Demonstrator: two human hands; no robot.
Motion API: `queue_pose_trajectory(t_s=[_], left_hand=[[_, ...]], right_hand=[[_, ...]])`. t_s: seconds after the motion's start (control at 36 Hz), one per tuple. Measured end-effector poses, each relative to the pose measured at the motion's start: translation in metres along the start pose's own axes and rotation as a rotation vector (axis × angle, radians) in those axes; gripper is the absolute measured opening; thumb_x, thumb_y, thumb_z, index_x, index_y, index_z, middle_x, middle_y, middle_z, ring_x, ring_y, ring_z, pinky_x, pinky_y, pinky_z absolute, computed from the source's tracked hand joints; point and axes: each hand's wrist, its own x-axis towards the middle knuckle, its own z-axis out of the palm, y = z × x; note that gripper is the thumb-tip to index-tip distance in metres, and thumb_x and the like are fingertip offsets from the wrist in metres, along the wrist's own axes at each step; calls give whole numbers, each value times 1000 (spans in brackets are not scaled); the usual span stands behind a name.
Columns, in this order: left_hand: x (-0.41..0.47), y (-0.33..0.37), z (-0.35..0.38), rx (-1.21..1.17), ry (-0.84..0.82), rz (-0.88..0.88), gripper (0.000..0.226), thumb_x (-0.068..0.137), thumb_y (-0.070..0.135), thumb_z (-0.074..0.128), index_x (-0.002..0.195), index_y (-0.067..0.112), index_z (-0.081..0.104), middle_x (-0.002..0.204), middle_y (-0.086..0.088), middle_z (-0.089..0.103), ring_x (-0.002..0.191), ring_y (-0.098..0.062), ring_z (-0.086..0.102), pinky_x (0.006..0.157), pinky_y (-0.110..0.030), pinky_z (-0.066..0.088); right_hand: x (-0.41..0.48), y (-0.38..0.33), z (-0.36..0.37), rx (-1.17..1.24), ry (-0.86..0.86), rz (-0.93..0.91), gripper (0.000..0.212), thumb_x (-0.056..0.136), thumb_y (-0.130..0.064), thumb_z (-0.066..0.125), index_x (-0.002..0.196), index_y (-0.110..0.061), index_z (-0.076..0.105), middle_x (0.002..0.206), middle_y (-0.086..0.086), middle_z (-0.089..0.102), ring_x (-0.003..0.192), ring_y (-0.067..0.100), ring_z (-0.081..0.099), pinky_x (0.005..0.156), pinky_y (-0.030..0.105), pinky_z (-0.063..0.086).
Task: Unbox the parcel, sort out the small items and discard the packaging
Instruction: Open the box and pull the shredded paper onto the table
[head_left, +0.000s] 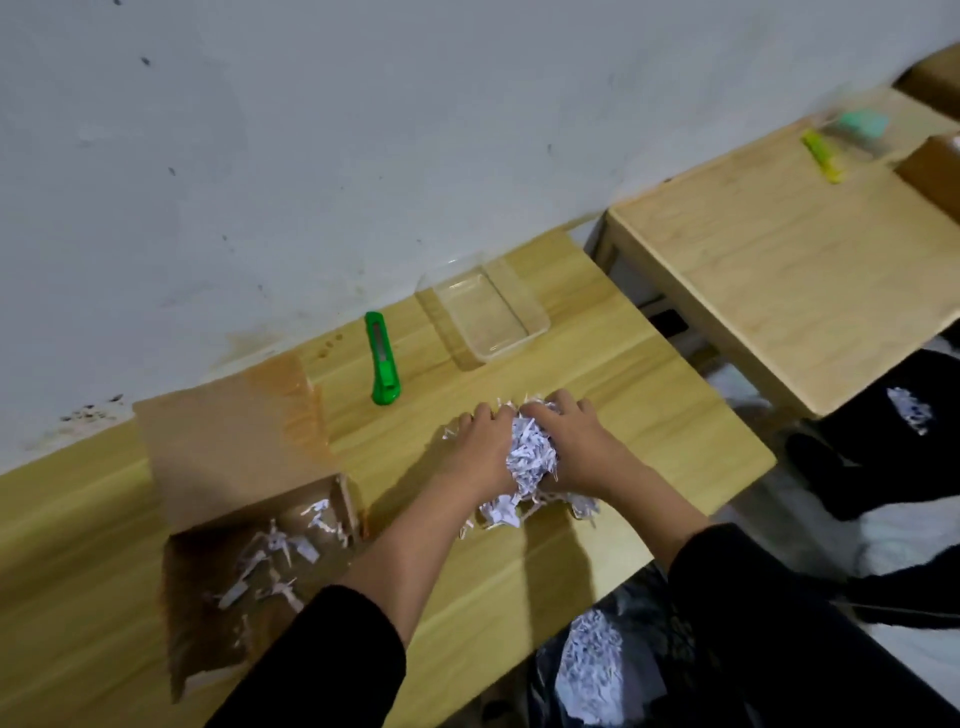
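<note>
The shredded paper from the parcel lies in a heap at centre frame, on the tabletop. Both hands bear on it. The left grip and the right grip close on the heap from either side, fingers curled into the far edge and palms cupping the flanks. Loose strips scatter easily, so pressing them into one bundle makes sense, and I judge this to be the gathering step before the filler is thrown out. No small items show; whether any hide inside the heap cannot be told.

Left of the hands, at lower left, the cardboard box stands open with its flap leaning back toward the wall. A few strips lie on its floor, so it is not fully cleared.

Below the heap, at the bottom edge of the frame, a black bag gapes beside the tabletop with white shreds inside. It sits close under the hands, likely so a bundle can drop straight in.

Above the hands, a green box cutter lies apart from the work, out of the way. To its right a clear plastic tray sits near the wall, probably meant for the small items.

At upper right a second table carries a yellow cutter, blurred.
</note>
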Motion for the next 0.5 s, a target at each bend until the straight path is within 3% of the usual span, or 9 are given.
queue_pose_trajectory(t_s=[0.14,0.28,0.5], left_hand=[[16,-7,5,10,52,-16,87,69,23,77,140,21,27,134,-6,36,125,-29,35,105,-44,32],[19,-14,0,-33,23,13,98,67,28,78,145,22,20,139,-4,34,130,-26,32,108,-43,30],[3,-21,-1,-59,77,58,95,68,35,79,145,21,24,143,-2,33,132,-24,31,106,-42,35]], right_hand=[[13,11,7,55,25,-2,95,61,-23,79,141,-26,27,134,9,31,119,33,30,93,48,43],[18,24,11,84,12,-35,103,58,-37,79,143,-29,23,138,8,33,127,35,32,104,49,34],[1,28,-12,84,41,-39,85,70,-25,74,142,-28,30,151,2,27,134,26,30,106,44,36]])
